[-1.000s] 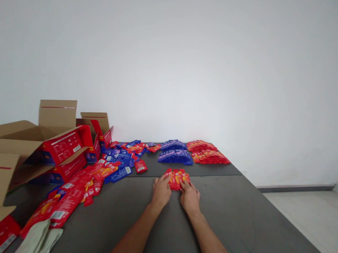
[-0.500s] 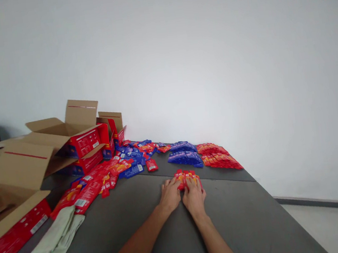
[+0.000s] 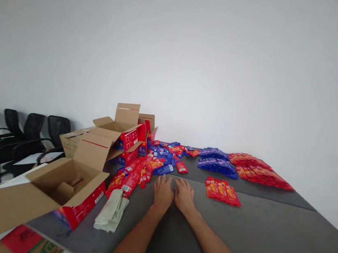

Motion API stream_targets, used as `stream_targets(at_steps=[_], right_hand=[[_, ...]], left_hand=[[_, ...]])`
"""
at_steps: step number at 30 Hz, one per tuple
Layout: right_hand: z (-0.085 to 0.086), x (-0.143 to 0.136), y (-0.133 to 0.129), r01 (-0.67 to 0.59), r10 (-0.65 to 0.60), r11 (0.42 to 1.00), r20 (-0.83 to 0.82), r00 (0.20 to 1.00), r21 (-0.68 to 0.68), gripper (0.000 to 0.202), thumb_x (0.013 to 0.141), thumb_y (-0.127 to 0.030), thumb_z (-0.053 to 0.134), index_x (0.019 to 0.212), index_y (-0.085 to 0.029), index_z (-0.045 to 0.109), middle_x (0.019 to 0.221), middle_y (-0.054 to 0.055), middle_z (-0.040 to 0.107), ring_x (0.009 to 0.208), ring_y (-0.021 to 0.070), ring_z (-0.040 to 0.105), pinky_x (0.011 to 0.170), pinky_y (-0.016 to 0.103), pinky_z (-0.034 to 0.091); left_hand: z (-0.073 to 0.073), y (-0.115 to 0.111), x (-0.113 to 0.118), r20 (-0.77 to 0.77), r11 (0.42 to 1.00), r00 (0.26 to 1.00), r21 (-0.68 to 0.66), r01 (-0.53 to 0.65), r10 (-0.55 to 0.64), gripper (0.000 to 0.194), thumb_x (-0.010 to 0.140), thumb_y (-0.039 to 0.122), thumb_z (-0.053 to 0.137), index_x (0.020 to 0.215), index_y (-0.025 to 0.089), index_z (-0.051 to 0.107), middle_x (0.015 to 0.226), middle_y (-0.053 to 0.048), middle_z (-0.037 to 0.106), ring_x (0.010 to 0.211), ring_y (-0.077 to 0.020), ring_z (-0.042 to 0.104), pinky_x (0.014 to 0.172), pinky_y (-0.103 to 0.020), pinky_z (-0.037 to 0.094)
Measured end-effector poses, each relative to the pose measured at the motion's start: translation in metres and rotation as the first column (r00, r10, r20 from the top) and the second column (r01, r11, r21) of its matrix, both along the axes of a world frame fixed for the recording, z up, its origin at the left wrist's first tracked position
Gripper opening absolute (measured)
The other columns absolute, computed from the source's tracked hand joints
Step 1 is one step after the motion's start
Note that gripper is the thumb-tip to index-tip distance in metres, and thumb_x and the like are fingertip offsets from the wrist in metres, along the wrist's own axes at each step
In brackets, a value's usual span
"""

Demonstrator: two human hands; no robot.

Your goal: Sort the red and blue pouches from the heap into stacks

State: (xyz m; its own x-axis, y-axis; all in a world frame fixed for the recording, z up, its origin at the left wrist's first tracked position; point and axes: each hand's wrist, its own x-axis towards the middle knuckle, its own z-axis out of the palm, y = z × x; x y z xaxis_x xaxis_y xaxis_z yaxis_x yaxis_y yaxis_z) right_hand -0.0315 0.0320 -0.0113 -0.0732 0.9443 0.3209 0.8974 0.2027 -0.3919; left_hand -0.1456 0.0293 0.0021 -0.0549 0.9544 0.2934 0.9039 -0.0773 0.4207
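My left hand point(image 3: 163, 193) is over the dark table, fingers stretched forward, with nothing visible in it. Close beside it, my right hand point(image 3: 184, 194) also has its fingers extended and appears to hold nothing. Just beyond them lies a single red pouch point(image 3: 181, 167), back side up with a white label. The mixed heap of red and blue pouches point(image 3: 163, 157) spreads ahead and to the left. To the right of my hands, a short overlapping row of red pouches point(image 3: 221, 192) with orange pictures lies flat on the table, apart from both hands.
Overlapped blue pouches point(image 3: 217, 166) and red pouches point(image 3: 260, 170) are laid in rows at the back right. A folded pale cloth point(image 3: 111, 212) lies left, beside an open carton point(image 3: 88, 203). More cartons point(image 3: 131, 137) stand behind. Black chairs point(image 3: 34, 129) line the wall.
Both hands have let go of the short row of red pouches and moved left, toward the heap. The view has turned left, showing the chairs and more of the open carton.
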Motion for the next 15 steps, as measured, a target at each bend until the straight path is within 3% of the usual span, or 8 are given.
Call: stream_targets(at_steps=[8,12,15], right_hand=[[-0.001,-0.082,0.009,-0.137,0.135,0.990,-0.075,0.988,-0.017,0.048,0.090,-0.022,0.043,0.136,-0.024,0.052,0.145,0.008,0.048,0.130,0.0252,0.044,0.102,0.040,0.035],[-0.002,-0.096,0.012,-0.162,0.159,0.987,-0.081,0.984,-0.024,0.049,0.089,-0.023,0.044,0.137,-0.025,0.050,0.146,0.009,0.046,0.130,0.0257,0.045,0.101,0.040,0.037],[-0.006,-0.094,0.015,-0.162,0.159,0.986,-0.085,0.984,-0.027,0.049,0.088,-0.023,0.045,0.137,-0.025,0.051,0.146,0.009,0.046,0.129,0.0259,0.046,0.100,0.040,0.038]], left_hand=[[0.011,0.007,-0.086,-0.098,0.944,0.941,0.092,-0.317,0.325,0.059,0.083,0.027,0.053,0.142,0.020,0.046,0.152,-0.016,0.037,0.142,-0.0368,0.025,0.114,-0.055,0.016],[0.013,0.025,-0.113,-0.088,0.907,0.902,0.031,-0.421,0.422,0.070,0.080,0.049,0.059,0.144,0.025,0.043,0.155,-0.017,0.031,0.141,-0.0453,0.020,0.110,-0.066,0.012],[0.008,0.039,-0.124,-0.063,0.908,0.909,-0.057,-0.416,0.412,0.082,0.073,0.061,0.061,0.145,0.028,0.041,0.157,-0.017,0.027,0.141,-0.0508,0.015,0.106,-0.072,0.010]])
